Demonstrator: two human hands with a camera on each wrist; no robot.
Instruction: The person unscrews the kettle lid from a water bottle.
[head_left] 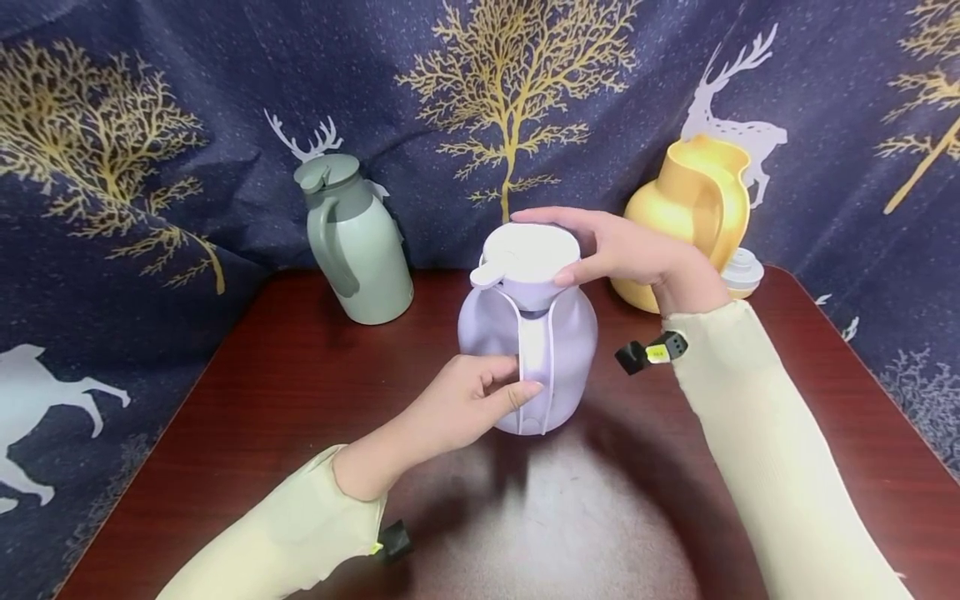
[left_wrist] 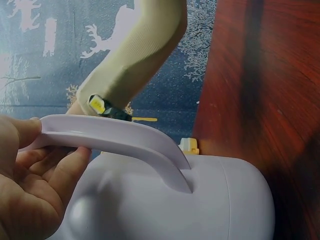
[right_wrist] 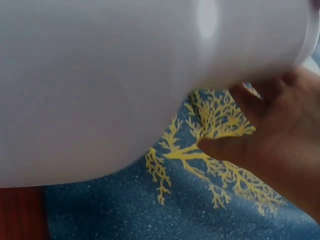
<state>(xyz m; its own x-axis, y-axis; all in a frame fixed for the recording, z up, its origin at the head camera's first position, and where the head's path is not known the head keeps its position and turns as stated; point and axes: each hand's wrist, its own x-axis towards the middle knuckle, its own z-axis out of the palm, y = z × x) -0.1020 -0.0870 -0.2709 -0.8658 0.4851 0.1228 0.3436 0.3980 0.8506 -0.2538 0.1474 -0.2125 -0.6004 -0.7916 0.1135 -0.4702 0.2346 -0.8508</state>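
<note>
A lavender thermos jug (head_left: 573, 350) with a white lid (head_left: 532, 250) stands upright in the middle of the head view, its handle toward me. My left hand (head_left: 468, 400) grips the lower part of the handle (head_left: 534, 350), thumb on the near face and fingers behind. In the left wrist view, thumb and fingers pinch the handle (left_wrist: 125, 132) from both sides. My right hand (head_left: 630, 246) holds the lid from the right, thumb at its near side and fingers around the back. The right wrist view has the right hand (right_wrist: 285, 130) by the jug's neck, fingertips partly hidden.
A green thermos jug (head_left: 367, 258) stands at the back left of the dark red table (head_left: 247, 417). A yellow jug (head_left: 652, 208) without a lid is at the back right, beside a white and yellow lid (head_left: 742, 273). Behind hangs a patterned blue cloth (head_left: 337, 50).
</note>
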